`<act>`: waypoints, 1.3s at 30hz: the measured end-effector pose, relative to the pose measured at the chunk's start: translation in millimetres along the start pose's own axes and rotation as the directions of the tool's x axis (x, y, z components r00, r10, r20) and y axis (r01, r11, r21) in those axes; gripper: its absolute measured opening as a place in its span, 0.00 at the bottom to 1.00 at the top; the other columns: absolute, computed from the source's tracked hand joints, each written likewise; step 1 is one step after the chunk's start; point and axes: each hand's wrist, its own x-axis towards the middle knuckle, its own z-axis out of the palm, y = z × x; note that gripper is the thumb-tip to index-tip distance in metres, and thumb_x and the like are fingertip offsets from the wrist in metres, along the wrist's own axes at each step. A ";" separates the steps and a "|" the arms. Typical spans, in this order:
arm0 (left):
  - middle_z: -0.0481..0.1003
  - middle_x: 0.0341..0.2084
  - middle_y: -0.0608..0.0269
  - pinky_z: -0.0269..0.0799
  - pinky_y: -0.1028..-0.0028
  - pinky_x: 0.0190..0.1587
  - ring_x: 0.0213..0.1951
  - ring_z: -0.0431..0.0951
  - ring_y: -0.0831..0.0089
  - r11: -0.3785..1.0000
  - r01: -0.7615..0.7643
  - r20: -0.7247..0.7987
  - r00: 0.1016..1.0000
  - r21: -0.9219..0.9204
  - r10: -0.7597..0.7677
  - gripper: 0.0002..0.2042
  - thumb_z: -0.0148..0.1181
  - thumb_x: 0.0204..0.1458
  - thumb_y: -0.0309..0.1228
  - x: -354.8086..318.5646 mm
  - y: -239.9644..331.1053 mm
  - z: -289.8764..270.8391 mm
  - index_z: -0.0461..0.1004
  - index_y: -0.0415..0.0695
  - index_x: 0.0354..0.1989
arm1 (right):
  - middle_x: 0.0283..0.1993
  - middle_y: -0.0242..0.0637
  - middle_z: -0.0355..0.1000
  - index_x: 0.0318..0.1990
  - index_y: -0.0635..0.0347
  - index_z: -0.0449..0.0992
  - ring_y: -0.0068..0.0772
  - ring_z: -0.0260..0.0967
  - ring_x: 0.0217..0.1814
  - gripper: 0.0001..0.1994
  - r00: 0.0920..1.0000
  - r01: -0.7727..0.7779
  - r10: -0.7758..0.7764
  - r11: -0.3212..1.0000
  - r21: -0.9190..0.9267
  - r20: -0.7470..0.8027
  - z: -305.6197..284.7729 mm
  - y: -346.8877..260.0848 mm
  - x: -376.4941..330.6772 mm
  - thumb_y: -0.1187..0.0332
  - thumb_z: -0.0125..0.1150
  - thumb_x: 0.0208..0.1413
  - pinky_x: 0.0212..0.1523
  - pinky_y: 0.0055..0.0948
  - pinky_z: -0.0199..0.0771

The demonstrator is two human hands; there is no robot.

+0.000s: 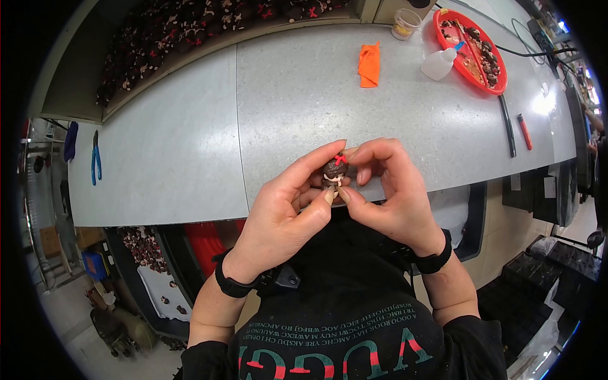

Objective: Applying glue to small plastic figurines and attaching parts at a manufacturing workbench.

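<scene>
Black shirt [335,285] nearest, left hand [282,206] and right hand [396,193] pinch a figurine [334,170] (both half-curled)

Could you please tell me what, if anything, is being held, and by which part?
The left hand and right hand hold a small figurine, both thumbs at its lower body.

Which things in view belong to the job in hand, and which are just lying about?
In the job:
- small figurine, held by left hand and right hand
- probably red tray of small parts

Apparently lying about, untouched:
- orange cloth
- white bottle
- clear cup
- blue-handled pliers
</scene>
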 end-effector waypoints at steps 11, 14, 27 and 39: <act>0.68 0.52 0.55 0.67 0.73 0.56 0.54 0.71 0.72 0.997 -0.047 -0.008 0.999 -0.056 0.047 0.27 0.44 0.53 0.17 1.4 -3.5 -1.9 0.55 0.36 0.65 | 0.38 0.29 0.70 0.45 0.60 0.70 0.19 0.66 0.34 0.17 1.000 0.007 -0.007 1.000 0.030 -0.010 1.6 -0.4 1.8 0.78 0.65 0.46 0.38 0.21 0.70; 0.68 0.54 0.54 0.67 0.70 0.58 0.55 0.70 0.70 0.993 -0.058 -0.009 0.998 -0.102 0.057 0.26 0.44 0.55 0.17 0.5 -3.8 -2.3 0.55 0.35 0.65 | 0.39 0.30 0.70 0.47 0.60 0.70 0.19 0.68 0.36 0.18 1.000 0.009 -0.009 1.000 0.018 -0.002 0.8 -2.0 1.9 0.78 0.64 0.47 0.40 0.21 0.71; 0.68 0.53 0.58 0.71 0.72 0.53 0.55 0.71 0.68 0.965 -0.023 -0.089 0.996 -0.261 0.000 0.22 0.46 0.61 0.25 -3.9 3.7 -4.0 0.56 0.39 0.65 | 0.47 0.32 0.69 0.51 0.61 0.67 0.21 0.66 0.45 0.19 0.993 -0.114 0.102 0.968 0.222 0.065 -8.9 -13.8 -0.3 0.77 0.62 0.50 0.47 0.23 0.68; 0.71 0.50 0.53 0.74 0.70 0.51 0.54 0.73 0.63 0.933 -0.040 -0.097 0.995 -0.358 0.005 0.21 0.47 0.63 0.32 -14.4 10.3 12.9 0.57 0.42 0.63 | 0.51 0.34 0.68 0.50 0.57 0.68 0.33 0.65 0.52 0.24 0.991 0.112 -0.105 0.990 -0.089 0.079 -5.4 -32.0 1.9 0.70 0.70 0.45 0.47 0.30 0.67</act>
